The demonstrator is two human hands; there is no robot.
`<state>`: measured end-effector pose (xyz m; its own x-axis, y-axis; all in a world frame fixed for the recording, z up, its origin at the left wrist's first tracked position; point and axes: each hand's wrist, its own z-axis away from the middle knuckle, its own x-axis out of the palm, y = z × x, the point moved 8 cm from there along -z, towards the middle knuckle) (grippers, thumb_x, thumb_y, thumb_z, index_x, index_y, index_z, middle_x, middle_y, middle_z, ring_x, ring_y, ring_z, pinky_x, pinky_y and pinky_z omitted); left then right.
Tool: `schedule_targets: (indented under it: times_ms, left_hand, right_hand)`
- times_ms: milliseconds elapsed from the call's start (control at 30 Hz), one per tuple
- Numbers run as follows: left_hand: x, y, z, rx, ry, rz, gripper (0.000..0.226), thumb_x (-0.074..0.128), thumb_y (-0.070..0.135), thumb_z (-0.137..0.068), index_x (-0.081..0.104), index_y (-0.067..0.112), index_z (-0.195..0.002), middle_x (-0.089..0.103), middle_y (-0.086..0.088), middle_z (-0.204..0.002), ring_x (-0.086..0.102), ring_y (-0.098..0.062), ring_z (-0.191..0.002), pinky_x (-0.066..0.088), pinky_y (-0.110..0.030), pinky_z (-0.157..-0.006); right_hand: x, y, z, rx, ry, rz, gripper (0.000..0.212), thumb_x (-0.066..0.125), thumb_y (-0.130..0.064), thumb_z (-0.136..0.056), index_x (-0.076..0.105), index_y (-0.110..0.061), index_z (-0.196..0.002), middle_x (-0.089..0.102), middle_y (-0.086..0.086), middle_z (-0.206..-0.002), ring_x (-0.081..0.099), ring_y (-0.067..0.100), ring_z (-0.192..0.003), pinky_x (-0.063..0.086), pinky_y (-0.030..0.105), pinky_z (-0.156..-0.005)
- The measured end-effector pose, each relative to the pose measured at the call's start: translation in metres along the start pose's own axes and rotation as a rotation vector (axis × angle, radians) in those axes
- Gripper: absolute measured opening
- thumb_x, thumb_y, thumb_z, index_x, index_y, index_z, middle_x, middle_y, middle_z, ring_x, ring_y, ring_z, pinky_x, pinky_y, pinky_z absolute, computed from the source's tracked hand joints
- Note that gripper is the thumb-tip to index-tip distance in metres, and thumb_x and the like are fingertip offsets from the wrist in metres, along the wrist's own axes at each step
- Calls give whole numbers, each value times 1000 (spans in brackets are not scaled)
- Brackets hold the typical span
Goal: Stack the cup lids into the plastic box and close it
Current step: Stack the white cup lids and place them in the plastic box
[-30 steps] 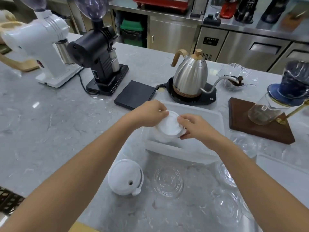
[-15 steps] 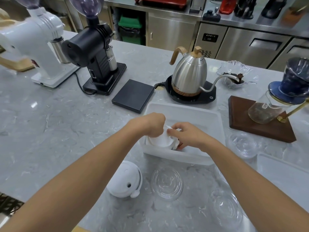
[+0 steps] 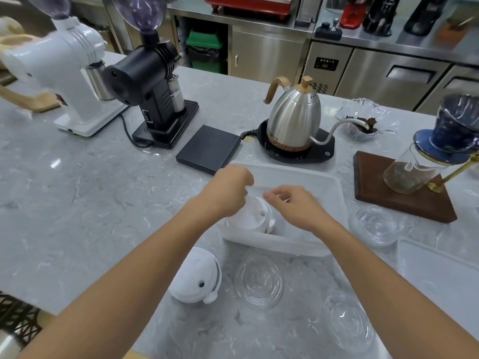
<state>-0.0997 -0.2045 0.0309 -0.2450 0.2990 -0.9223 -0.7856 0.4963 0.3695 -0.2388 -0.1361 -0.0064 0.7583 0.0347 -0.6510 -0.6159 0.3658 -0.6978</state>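
The translucent plastic box (image 3: pixel 287 170) lies open on the marble counter in front of me. A stack of white cup lids (image 3: pixel 252 216) sits tilted in its near-left corner. My left hand (image 3: pixel 228 193) curls over the stack's upper left edge and still touches it. My right hand (image 3: pixel 291 207) hovers just right of the stack with fingers loosely apart, holding nothing. A second stack of white lids (image 3: pixel 194 277) rests on the counter near the box. Clear lids lie at the front (image 3: pixel 259 281), front right (image 3: pixel 347 326) and right of the box (image 3: pixel 374 225).
The box's flat cover (image 3: pixel 440 275) lies at the right edge. Behind the box stand a steel kettle (image 3: pixel 294 120) on its base, a black scale (image 3: pixel 208 149), a black grinder (image 3: pixel 153 84) and a white grinder (image 3: pixel 64 73). A glass dripper on a wooden stand (image 3: pixel 404 193) is far right.
Both hands lowered the white lid stack into the box's near-left corner. The right hand has since let go and lifted slightly to the right.
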Motion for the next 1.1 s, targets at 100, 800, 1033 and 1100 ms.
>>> schedule_targets:
  times_ms: [100,800,1033,1100]
  left_hand:
    - [-30,-18,42,-22,246,317,27,60,1,-93,76,10,-113,79,-3,-109,71,-18,-103,53,-27,-92]
    - [64,-129,236,-735,485,1054,17,70,10,-91,74,24,-101,77,-1,-103,75,-20,-93,63,-38,-80]
    - [79,-119,241,-748,456,1130,16,69,6,-91,79,16,-98,82,6,-90,76,-7,-86,61,-22,-67]
    - [80,-118,240,-743,460,1119,16,70,7,-91,80,17,-98,82,7,-91,76,-8,-89,63,-27,-75]
  right_hand:
    - [-27,-5,22,-60,193,-90,29,61,-40,-93,69,-22,-115,69,-8,-100,63,7,-90,52,28,-81]
    - [119,-28,98,-155,-117,-199,34,63,-18,-92,61,-22,-126,63,-11,-114,62,2,-104,51,19,-91]
    - [131,-39,100,-147,-148,-182,24,64,-15,-90,62,-31,-107,69,-17,-99,66,4,-96,54,24,-89]
    - [132,-39,102,-150,-131,-198,25,65,-13,-87,63,-31,-105,70,-15,-101,67,6,-97,55,27,-90]
